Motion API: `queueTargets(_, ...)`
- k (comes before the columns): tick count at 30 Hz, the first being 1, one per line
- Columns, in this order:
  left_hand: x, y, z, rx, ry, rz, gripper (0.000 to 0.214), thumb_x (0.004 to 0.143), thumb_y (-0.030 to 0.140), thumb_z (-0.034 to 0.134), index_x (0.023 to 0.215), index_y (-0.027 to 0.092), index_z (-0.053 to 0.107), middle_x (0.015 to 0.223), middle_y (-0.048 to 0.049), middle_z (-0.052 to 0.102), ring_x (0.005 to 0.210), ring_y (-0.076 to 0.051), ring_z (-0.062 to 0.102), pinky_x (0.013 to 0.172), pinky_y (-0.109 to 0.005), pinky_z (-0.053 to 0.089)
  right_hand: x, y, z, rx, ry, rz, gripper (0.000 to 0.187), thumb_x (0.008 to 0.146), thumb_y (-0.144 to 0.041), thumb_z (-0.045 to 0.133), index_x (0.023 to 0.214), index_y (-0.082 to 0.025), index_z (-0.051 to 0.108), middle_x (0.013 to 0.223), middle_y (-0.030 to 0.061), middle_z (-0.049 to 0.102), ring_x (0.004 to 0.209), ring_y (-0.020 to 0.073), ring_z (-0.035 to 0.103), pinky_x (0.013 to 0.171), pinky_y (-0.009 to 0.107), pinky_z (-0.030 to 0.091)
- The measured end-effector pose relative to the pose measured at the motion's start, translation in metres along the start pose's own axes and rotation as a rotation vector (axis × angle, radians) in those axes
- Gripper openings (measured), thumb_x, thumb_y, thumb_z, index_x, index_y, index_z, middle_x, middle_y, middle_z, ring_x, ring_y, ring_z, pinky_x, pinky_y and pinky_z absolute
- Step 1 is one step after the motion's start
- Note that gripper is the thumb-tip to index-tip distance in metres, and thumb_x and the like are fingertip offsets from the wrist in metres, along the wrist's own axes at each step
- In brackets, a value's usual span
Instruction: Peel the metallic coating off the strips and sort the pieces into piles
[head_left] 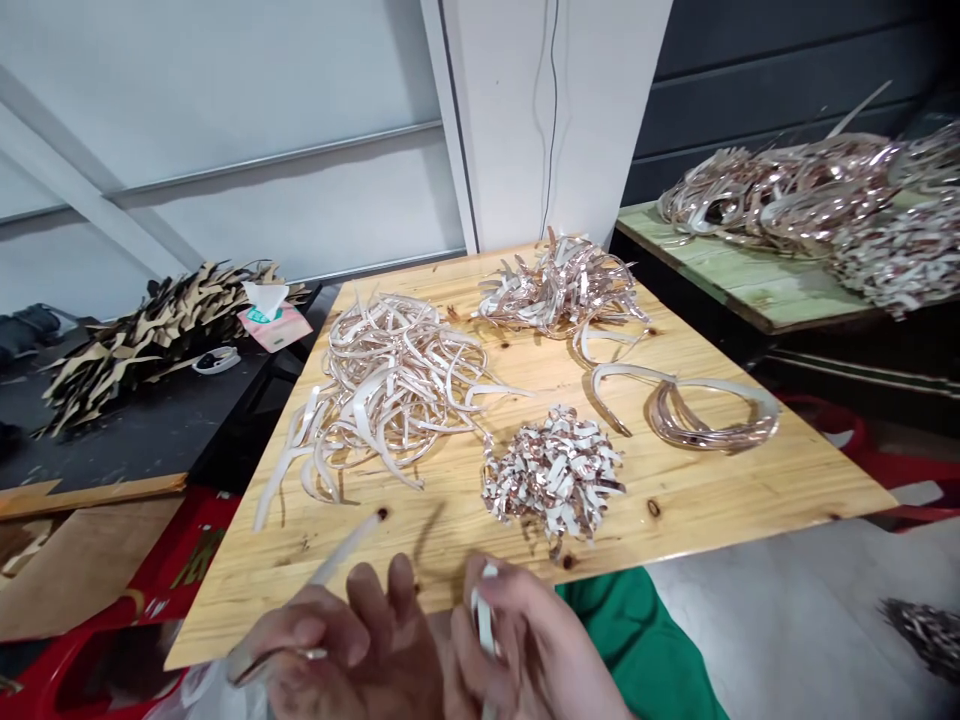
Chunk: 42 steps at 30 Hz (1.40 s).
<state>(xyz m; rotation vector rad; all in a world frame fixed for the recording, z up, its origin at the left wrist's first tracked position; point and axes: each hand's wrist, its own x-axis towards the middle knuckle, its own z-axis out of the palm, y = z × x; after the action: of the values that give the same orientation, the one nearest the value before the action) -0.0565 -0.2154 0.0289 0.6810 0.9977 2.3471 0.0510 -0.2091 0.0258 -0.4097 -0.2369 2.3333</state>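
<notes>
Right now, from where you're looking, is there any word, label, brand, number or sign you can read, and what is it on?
None can be read for certain.
Pink tissue pack: green label, any print too small and blurred to read.
Red item at lower left: gold marks like lettering, tilted and too blurred to read.

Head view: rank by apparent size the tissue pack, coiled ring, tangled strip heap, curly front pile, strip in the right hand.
1. Tangled strip heap
2. Curly front pile
3. Coiled ring
4. Tissue pack
Unranked: the strip in the right hand, close to camera and partly hidden.
</notes>
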Motion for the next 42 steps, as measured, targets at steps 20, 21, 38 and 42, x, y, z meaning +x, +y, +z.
queueTargets(20,0.079,-0.061,0.015,1.345,-0.619,-0.132,0.051,0.095,0.069,0.051,0.073,0.024,0.058,0.062,0.0027,0.057,0.06,-0.02,0.056,0.062,-0.031,0.039,-0.028,-0.099,-0.046,-1.728,0.445,-0.948,0.047,0.096,-0.028,0.066,0.139,-0.027,0.049,0.161,0.0137,0.041,0.151,0.0354,0.036,0.121,0.056,0.03)
queueTargets(21,0.082,-0.063,0.018,1.357,-0.634,-0.129,0.052,0.096,0.069,0.049,0.07,0.024,0.056,0.061,0.0031,0.055,0.06,-0.019,0.054,0.063,-0.03,0.038,-0.03,-0.103,-0.046,-1.664,0.452,-0.981,0.03,0.1,-0.029,0.061,0.129,-0.027,0.056,0.156,0.0124,0.047,0.148,0.0337,0.041,0.118,0.053,0.033)
queueTargets(38,0.045,-0.056,0.007,1.202,-0.512,-0.131,0.055,0.102,0.064,0.048,0.07,0.022,0.062,0.055,0.0031,0.052,0.055,-0.018,0.053,0.057,-0.029,0.039,-0.038,-0.263,-0.095,-2.25,1.165,-0.688,0.012,0.098,-0.029,0.064,0.099,-0.018,0.068,0.092,0.01,0.072,0.082,0.0266,0.067,0.066,0.034,0.038)
queueTargets(42,0.034,-0.053,0.014,1.14,-0.466,-0.147,0.049,0.104,0.056,0.051,0.069,0.022,0.061,0.057,0.0038,0.049,0.058,-0.018,0.051,0.061,-0.028,0.038,-0.022,-0.268,-0.107,-2.3,1.112,-0.676,0.014,0.095,-0.022,0.062,0.082,-0.021,0.064,0.08,0.0084,0.072,0.074,0.0254,0.065,0.06,0.032,0.033)
